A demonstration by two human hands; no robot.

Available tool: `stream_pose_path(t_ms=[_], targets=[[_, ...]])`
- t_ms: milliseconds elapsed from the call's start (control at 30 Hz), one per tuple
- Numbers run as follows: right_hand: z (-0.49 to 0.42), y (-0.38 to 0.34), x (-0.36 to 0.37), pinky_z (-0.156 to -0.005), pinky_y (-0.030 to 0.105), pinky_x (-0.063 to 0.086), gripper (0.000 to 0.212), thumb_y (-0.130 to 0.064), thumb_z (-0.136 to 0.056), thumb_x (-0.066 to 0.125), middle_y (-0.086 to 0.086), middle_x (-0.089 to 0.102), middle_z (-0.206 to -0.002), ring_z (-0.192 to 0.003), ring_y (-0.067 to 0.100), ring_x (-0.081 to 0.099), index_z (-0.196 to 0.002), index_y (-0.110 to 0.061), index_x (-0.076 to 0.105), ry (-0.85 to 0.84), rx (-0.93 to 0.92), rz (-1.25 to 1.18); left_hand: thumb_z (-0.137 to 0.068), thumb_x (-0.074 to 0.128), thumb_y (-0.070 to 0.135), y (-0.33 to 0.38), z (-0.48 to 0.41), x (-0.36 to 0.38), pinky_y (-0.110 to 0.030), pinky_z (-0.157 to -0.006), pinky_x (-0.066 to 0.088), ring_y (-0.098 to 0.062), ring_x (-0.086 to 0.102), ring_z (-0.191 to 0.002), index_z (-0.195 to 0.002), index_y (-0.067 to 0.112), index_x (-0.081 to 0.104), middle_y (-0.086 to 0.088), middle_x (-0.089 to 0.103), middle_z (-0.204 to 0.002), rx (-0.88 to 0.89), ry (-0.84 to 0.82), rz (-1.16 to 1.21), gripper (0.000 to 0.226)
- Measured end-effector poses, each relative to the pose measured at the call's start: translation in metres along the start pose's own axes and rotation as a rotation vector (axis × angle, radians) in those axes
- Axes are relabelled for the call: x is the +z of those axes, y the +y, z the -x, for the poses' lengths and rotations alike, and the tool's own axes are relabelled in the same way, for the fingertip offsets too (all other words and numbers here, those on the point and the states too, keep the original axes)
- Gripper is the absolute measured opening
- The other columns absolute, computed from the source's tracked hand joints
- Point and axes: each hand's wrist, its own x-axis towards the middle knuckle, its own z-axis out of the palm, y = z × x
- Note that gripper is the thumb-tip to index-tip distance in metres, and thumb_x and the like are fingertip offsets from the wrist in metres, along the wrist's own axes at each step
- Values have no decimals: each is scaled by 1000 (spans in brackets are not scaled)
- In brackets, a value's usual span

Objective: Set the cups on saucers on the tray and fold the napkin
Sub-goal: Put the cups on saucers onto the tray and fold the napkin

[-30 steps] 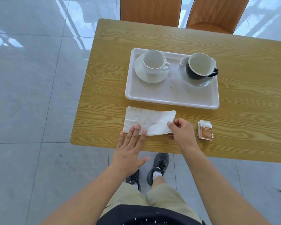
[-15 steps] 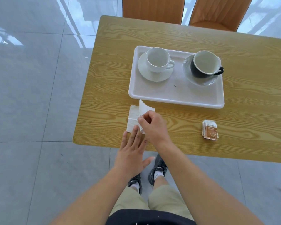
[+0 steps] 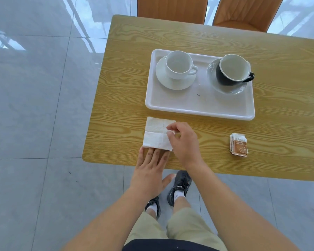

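Observation:
A white napkin [image 3: 156, 133] lies folded into a small square near the table's front edge, just below the white tray [image 3: 194, 104]. My left hand [image 3: 150, 171] lies flat with straight fingers, its fingertips under or at the napkin's near edge. My right hand [image 3: 183, 142] rests on the napkin's right side, fingers loosely bent over the fold. On the tray a white cup [image 3: 179, 65] stands on a white saucer [image 3: 163, 78] at the left, and a black cup [image 3: 232, 70] stands on a clear saucer [image 3: 230, 88] at the right.
A small stack of brown and white sachets [image 3: 239, 144] lies on the wooden table [image 3: 127, 73] to the right of my hands. Two orange chairs [image 3: 172, 9] stand at the far edge. Grey floor tiles lie to the left.
My right hand carried the napkin's right half over to the left and laid it down, making a square. My left hand stayed at the napkin's near edge.

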Motion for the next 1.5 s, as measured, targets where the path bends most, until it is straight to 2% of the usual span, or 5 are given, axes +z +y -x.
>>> stream_pose_path(t_ms=[167, 467, 700, 833, 1500], targets=[[-3, 42, -8, -121, 44, 24, 43, -20, -101, 55, 2, 43, -156, -150, 27, 27, -144, -22, 54, -137, -189, 328, -92, 10, 76, -2, -2, 3, -51, -120, -22, -20, -25, -148, -158, 29, -14, -5, -5, -169, -15, -36, -32, 84], [-1, 55, 3, -123, 37, 1, 54, -38, -103, 42, -3, 23, -166, -155, 23, 11, -156, -30, 32, -167, -231, 510, -93, 10, 74, -1, -1, -4, -49, -120, -22, -24, -9, -156, -155, 30, -14, -6, 1, -170, -19, -56, -41, 80], [-2, 56, 0, -126, 40, 2, 57, -40, -104, 39, -4, 17, -168, -156, 21, 5, -158, -27, 25, -215, -219, 491, -98, 39, 53, -23, 19, -19, -53, -125, 17, -32, 25, -152, -155, 13, 34, -16, 30, -162, 118, 65, 106, 70], [-2, 54, 1, -126, 41, 5, 59, -44, -104, 37, -6, 19, -167, -156, 16, 5, -159, -28, 23, -195, -196, 443, -97, 51, 27, -47, 14, -34, -45, -90, 53, -32, 64, -108, -122, 1, 65, -16, 62, -124, 197, 384, 138, 38], [3, 64, 14, -125, 46, 2, 70, -54, -102, 18, -4, -3, -169, -156, 25, -3, -161, -19, 4, -206, -254, 756, -100, 14, 60, -93, -59, -31, -48, -124, -7, -14, -4, -156, -160, 16, -1, 2, -4, -170, 114, 49, -136, 76]])
